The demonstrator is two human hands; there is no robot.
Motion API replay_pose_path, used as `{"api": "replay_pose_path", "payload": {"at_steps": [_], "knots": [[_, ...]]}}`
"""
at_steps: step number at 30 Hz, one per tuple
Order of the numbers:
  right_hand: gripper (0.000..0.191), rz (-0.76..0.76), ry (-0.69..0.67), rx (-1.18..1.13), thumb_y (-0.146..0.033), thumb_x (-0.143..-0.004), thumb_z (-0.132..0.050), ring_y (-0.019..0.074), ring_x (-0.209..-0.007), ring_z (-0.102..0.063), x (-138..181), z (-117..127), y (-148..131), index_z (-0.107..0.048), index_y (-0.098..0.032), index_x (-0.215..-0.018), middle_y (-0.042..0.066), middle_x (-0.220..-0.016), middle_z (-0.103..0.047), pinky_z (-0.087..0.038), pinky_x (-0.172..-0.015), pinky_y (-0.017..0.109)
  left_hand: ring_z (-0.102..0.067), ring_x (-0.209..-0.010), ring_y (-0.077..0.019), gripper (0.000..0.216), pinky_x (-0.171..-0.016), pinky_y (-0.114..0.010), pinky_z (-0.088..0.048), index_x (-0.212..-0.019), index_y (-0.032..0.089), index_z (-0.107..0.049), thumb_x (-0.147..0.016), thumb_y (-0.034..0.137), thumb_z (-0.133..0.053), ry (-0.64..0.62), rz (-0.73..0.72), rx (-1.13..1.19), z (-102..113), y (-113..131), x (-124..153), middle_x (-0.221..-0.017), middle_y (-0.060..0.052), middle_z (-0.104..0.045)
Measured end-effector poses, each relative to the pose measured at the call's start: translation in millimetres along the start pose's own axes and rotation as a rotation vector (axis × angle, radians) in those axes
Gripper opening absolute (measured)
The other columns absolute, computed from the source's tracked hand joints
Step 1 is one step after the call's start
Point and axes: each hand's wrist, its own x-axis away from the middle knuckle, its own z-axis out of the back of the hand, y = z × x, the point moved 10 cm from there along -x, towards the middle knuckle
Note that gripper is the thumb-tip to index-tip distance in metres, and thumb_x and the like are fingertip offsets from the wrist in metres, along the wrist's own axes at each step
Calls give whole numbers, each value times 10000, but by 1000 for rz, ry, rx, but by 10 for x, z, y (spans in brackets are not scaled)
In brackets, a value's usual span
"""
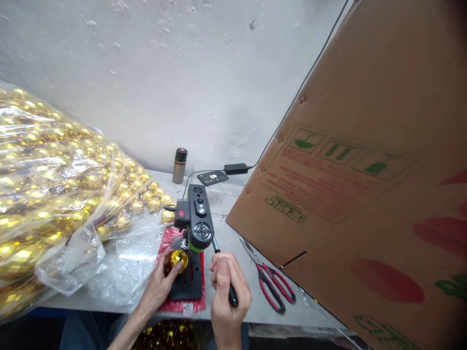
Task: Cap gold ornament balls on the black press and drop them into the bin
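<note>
My left hand [165, 274] is closed round a shiny gold mirrored ball [179, 261], holding it over the base of a small black bench drill press [201, 214]. The drill head hangs above and slightly right of the ball; its tip is hard to make out. My right hand [229, 287] grips the black-ended feed lever [233, 295] that sticks out from the machine's right side. Under the press base [185, 290] lies a red plastic sheet [167, 305].
A clear bag of gold balls [54, 180] fills the left. Red-handled scissors [272, 284] lie beside a large cardboard box [346, 170] on the right. Behind the press are a bottle [179, 167], a dark patterned flat object [212, 178] and a power adapter [236, 168] with its cable.
</note>
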Motion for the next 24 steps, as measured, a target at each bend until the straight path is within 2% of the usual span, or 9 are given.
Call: {"api": "replay_pose_path", "payload": {"at_steps": [4, 11, 15, 21, 24], "knots": [[346, 1, -7, -8, -137, -1061, -427, 116, -620, -517, -5, -1, 8, -514, -217, -735, -23, -672, -466, -415, -553, 233, -673, -1263, -334, 497, -1118, -539, -508, -1277, 240, -601, -886, 544, -643, -2, -134, -191, -58, 154, 43, -1319, -120, -730], [317, -5, -33, -11, -120, -1055, -431, 106, -618, -516, -2, -7, 4, -524, -214, -767, -20, -703, -500, -425, -559, 221, -709, -1117, -380, 492, -996, -568, -556, -1262, 208, -632, -831, 440, -687, 49, -310, -392, -200, 295, 50, -1189, -155, -760], [309, 30, -55, -7, -101, -1049, -425, 102, -632, -522, 3, -11, -34, -513, -216, -776, -21, -713, -503, -429, -570, 210, -703, -1051, -377, 491, -971, -562, -539, -1232, 196, -646, -788, 399, -703, 17, -345, -498, -298, 302, 27, -1117, -144, -762], [283, 63, -67, 7, -89, -1041, -414, 98, -630, -529, 83, -13, -8, -503, -223, -806, -23, -731, -523, -435, -577, 201, -677, -1075, -358, 485, -981, -555, -503, -1264, 186, -615, -825, 384, -672, -27, -355, -516, -331, 289, 40, -1160, -136, -739], [298, 130, -63, 25, -108, -1048, -394, 99, -640, -542, 178, -16, 20, -476, -228, -789, -27, -721, -528, -439, -587, 200, -673, -1066, -341, 451, -976, -545, -503, -1253, 190, -615, -839, 365, -659, -28, -362, -522, -333, 292, 54, -1163, -124, -732]]}}
